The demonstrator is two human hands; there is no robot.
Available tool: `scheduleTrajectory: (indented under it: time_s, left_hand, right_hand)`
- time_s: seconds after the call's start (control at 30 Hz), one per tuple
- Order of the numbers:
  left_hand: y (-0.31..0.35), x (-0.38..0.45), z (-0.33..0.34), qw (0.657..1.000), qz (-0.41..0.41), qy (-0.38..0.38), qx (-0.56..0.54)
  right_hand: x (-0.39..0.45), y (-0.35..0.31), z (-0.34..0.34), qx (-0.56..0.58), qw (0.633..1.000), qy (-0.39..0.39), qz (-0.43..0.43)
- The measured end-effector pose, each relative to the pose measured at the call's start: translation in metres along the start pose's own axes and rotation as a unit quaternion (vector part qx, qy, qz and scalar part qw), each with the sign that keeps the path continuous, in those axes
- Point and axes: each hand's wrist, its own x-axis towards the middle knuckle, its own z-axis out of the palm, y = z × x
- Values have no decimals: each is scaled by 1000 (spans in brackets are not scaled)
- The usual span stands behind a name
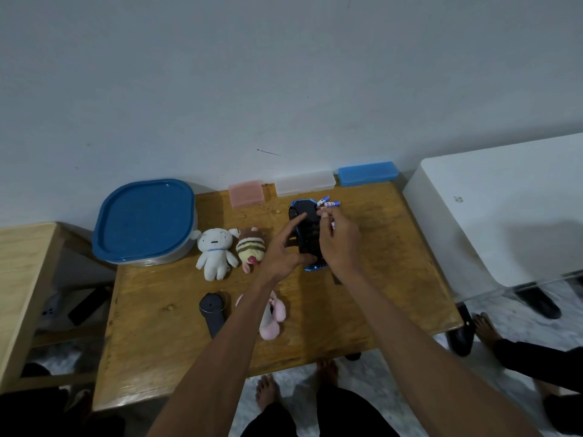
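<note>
toy car: blue, black underside facing up, held just above the table
left hand: grips the car from its left side, thumb laid across the underside
right hand: at the car's right edge, pinching small batteries w/ blue-purple ends
plushies: white plush & striped plush side by side left of the car, pink plush partly under the left forearm
dark cylinder: lying just left of the pink one
back edge: pink box, clear box, blue box in a row by the wall
blue-lid container: far left corner
</note>
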Motion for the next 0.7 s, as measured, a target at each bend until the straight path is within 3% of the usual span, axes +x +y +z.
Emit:
scheduleTrajectory:
  time_s: [0.27, 0.43, 0.7]
  left_hand:
    - [-23, 10, -9, 993, -100, -56, -27]
    - [-38, 20, -4, 986, -150, -76, -1]
    - [-39, 21, 7, 970, -161, -72, 167]
  right_hand:
    - [9, 44, -12, 15, 998, -30, 56]
    - [16, 66, -14, 21, 997, -56, 46]
    - [42, 93, -17, -44, 996, -56, 48]
